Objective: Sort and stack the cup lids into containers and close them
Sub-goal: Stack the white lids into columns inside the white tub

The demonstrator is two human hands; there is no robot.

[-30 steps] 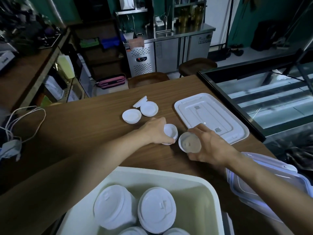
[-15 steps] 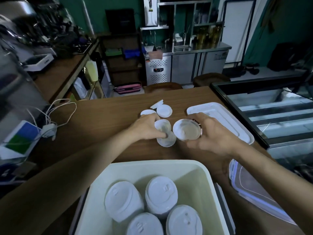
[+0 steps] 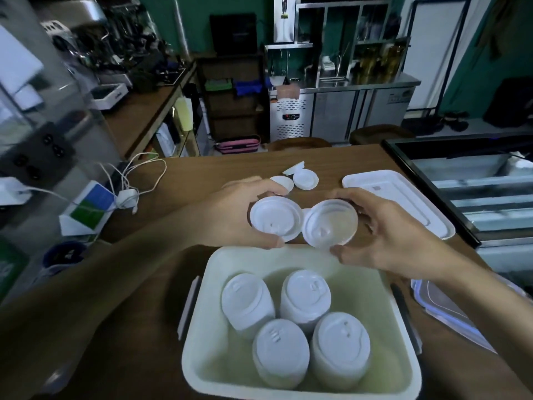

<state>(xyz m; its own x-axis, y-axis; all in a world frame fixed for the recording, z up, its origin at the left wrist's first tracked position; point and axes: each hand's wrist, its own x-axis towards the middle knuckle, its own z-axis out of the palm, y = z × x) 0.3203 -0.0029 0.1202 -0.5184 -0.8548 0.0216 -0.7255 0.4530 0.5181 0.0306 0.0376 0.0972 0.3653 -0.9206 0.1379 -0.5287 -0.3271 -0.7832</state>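
My left hand [image 3: 243, 210] grips a white cup lid [image 3: 275, 217], its top side facing me, just above the far rim of the pale container [image 3: 196, 350]. My right hand [image 3: 389, 235] holds a second lid [image 3: 330, 222] by its edge, hollow side toward me, right beside the first one. Inside the container stand several stacks of white lids [image 3: 305, 295]. A few loose lids [image 3: 305, 178] lie on the wooden table [image 3: 202, 174] beyond my hands.
The container's flat white cover [image 3: 409, 197] lies on the table to the right. A clear clip-lock cover [image 3: 438, 307] lies at the near right. Chargers and white cables [image 3: 129, 194] sit at the left. A glass display case [image 3: 476, 180] borders the right.
Both hands lifted their lids off the table and brought them toward me, over the container's far rim. The camera view tilted and came closer to the container.
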